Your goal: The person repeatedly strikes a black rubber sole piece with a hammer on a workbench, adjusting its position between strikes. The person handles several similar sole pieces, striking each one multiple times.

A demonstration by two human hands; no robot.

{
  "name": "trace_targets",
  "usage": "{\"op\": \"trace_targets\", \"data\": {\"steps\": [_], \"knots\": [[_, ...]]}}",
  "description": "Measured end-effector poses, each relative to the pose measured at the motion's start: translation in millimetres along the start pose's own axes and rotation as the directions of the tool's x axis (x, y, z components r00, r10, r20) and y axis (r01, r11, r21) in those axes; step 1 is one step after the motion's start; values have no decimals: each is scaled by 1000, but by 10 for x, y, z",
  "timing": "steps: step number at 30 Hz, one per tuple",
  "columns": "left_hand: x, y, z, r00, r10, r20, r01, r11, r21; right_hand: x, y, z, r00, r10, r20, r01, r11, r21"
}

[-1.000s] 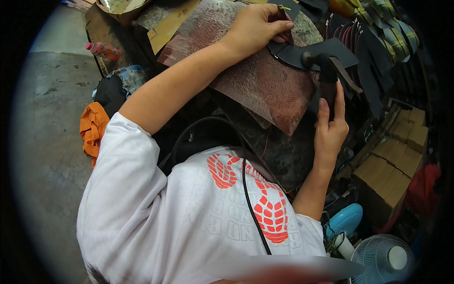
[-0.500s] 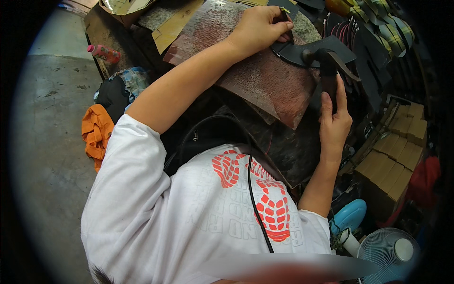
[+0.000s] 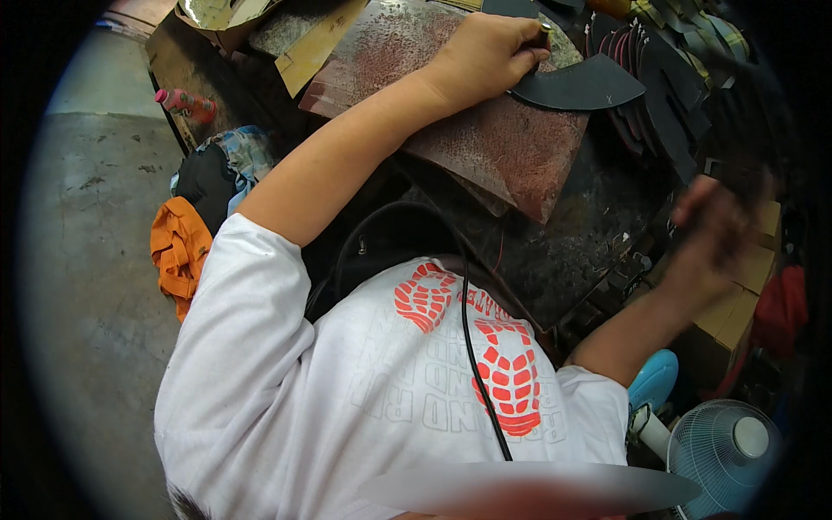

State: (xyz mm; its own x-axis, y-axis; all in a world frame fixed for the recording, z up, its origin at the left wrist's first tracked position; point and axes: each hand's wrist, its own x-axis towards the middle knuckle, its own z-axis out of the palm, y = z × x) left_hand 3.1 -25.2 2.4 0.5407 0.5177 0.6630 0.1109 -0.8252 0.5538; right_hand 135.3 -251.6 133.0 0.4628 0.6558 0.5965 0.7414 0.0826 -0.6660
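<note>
My left hand [image 3: 490, 54] is closed round a short upright punch [image 3: 545, 31] with a brass-coloured end. The punch stands over a curved, flat black piece [image 3: 585, 87] that looks like leather or sheet material. Under this piece lies a worn reddish-brown board [image 3: 507, 152] with a rough, pitted face. Off to the right, my right hand [image 3: 715, 225] is smeared by motion, raised away from the board. Its fingers are bent round the hammer, whose outline is lost in blur and dark background.
More black cut pieces [image 3: 659, 104] are stacked right of the board. Cardboard boxes [image 3: 732, 312] and a white fan [image 3: 719, 451] stand at lower right. On the left are a pink-capped bottle [image 3: 189, 106] and an orange cloth [image 3: 180, 251]. A black cable [image 3: 464, 269] hangs before my shirt.
My right hand has swung right and away with the hammer, uncovering the curved black piece. My left hand, still gripping the punch, has shifted slightly right.
</note>
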Motion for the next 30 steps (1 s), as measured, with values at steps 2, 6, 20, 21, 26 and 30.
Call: {"op": "trace_targets", "data": {"steps": [2, 6, 20, 21, 26, 30], "knots": [[-1, 46, 36, 996, 86, -34, -85, 996, 22, 95, -185, -10, 971, -202, -125, 216, 970, 108], [-32, 146, 43, 989, 149, 8, -150, 986, 72, -105, -19, 243, 966, 207, 158, -209, 978, -1], [-39, -82, 7, 811, -547, 206, 539, 563, -626, -591, 536, 447, 941, 213, 263, -95, 912, -400], [-40, -65, -15, 819, -538, 201, 541, 608, -581, -598, 546, 447, 944, 206, 258, -93, 915, -392], [-26, 57, -78, 833, -526, 171, 542, 715, -442, -683, 732, 409, 949, 159, 271, -64, 943, -327], [-25, 95, -97, 852, -500, 153, 513, 740, -436, -579, 650, 373, 940, 225, 258, -154, 951, -269]]}}
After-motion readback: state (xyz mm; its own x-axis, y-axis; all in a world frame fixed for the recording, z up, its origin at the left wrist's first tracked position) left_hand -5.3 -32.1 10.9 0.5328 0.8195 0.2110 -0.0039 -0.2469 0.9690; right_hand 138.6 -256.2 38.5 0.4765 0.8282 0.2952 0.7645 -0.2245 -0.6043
